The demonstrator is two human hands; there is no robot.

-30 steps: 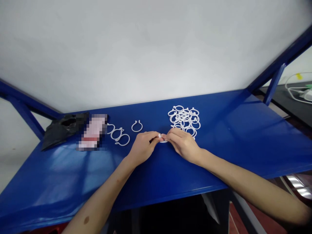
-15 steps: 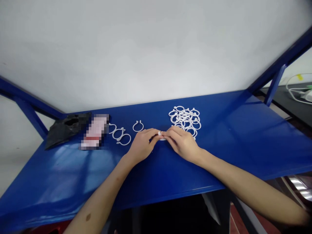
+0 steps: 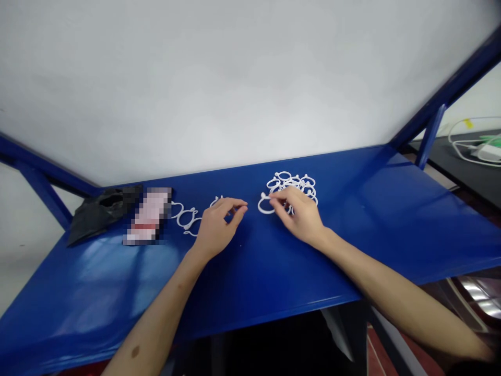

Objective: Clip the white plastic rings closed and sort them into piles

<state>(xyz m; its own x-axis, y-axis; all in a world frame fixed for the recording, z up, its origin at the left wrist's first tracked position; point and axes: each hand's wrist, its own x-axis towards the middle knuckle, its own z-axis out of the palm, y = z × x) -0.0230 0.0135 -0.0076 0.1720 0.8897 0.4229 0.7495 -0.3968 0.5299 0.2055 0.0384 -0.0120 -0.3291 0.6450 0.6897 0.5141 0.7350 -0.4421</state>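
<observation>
My right hand [image 3: 295, 211] pinches a white plastic curtain ring [image 3: 266, 211] between thumb and fingertips, with a small knob at the ring's top. Behind and partly under that hand lies a pile of similar white rings [image 3: 284, 174]. My left hand [image 3: 219, 222] hovers to the left with nothing in it; its thumb and index finger curve toward each other, tips slightly apart. More loose white rings [image 3: 186, 218] lie left of it, in a rough row. Another ring [image 3: 214, 200] is mostly hidden behind my left fingers.
All this rests on a blue table [image 3: 250, 292] against a pale wall. At the left are a black plastic bag [image 3: 92, 216] and a blurred-out pink and white flat item [image 3: 151, 211]. Blue frame bars rise at both sides. White cables [image 3: 479, 151] lie on a dark surface at far right.
My hands were together at one ring and have moved apart. The left let go and drew back left; the right moved slightly up with the ring. The view has shifted slightly.
</observation>
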